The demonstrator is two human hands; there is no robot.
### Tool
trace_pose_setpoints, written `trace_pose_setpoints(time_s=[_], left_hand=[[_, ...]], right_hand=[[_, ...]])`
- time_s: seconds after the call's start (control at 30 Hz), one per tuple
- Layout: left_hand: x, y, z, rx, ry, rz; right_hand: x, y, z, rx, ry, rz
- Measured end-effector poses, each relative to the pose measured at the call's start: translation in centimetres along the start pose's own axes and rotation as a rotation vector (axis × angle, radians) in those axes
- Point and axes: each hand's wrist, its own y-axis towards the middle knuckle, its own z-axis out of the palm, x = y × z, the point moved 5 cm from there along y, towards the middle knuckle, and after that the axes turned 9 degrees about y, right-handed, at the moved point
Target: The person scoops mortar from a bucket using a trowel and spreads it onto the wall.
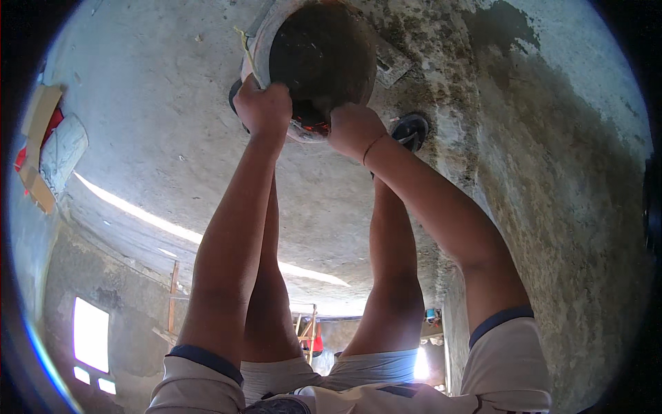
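A large round vessel [324, 52] with a pale, worn rim and a dark inside stands on the floor at the top of the view. Small orange-red patches show at its near edge; I cannot make out what they are. My left hand [265, 107] is closed at the vessel's near left rim, beside a thin yellowish strip [246, 52]. At the near right rim my right hand [355, 131] is closed too, with a thin band on the wrist. Both arms reach out straight, and the fingertips are partly hidden.
My legs stand apart below the vessel, a dark sandal [412, 131] on the right foot. A flat grey piece [392, 65] lies right of the vessel. Along the right rises a stained wall [552, 207]. Cardboard [41, 117] and a greyish sack [63, 152] sit far left.
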Motion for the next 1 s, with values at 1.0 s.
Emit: trace_pose_setpoints(time_s=[1.0], left_hand=[[-0.8, 1.1, -0.1, 0.07, 0.049, 0.05]], right_hand=[[-5.4, 1.1, -5.1, -0.367, -0.298, 0.008]])
